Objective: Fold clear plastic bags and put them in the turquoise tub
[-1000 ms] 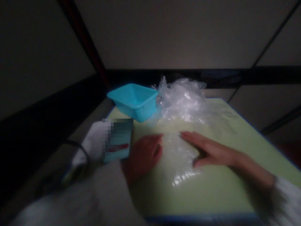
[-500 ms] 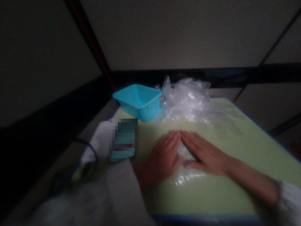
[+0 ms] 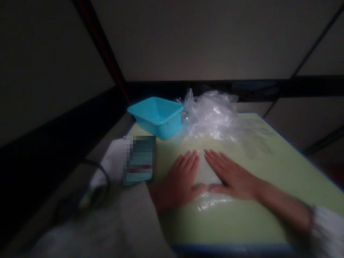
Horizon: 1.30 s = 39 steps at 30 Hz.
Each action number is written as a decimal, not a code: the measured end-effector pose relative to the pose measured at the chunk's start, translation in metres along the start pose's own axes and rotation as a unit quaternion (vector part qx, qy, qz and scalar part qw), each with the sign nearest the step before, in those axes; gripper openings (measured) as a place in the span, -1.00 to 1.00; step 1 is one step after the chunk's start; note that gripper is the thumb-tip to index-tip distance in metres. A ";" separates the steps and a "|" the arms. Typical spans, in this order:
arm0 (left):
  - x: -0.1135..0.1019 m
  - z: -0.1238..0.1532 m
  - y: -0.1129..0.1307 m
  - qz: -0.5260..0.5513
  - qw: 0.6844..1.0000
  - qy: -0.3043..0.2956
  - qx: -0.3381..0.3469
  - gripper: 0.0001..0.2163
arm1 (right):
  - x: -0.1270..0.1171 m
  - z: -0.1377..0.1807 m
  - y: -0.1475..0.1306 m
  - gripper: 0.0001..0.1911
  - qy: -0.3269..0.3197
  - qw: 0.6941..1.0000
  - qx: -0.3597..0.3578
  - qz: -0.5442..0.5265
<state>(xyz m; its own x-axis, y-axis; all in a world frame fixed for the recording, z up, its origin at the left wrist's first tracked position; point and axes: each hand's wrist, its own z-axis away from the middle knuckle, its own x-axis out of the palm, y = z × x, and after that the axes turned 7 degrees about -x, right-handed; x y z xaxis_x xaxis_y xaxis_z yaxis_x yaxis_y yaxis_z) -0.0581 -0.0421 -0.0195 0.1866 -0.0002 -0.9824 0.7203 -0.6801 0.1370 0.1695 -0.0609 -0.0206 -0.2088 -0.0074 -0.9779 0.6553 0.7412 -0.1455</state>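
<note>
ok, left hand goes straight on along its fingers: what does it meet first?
Likely the heap of clear plastic, across some tabletop from the left hand. The blue bin looks left of that line. Depth is hard to judge here.

A clear plastic film (glossy and wrinkled at its near end) lies flat on the yellow-green tabletop, partly hidden.
</note>
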 end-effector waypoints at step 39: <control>-0.019 0.006 -0.031 0.012 0.994 -0.098 0.043 0.05 | -0.025 0.023 0.025 0.17 -0.085 0.993 -0.010 -0.078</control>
<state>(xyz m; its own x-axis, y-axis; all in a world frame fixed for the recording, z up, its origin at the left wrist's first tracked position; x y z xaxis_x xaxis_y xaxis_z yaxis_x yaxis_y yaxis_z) -0.0884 -0.0254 -0.0056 0.0633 -0.1538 -0.9861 0.6562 -0.7380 0.1573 0.2080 -0.0580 -0.0028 -0.1799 -0.2344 -0.9554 0.6095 0.7358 -0.2953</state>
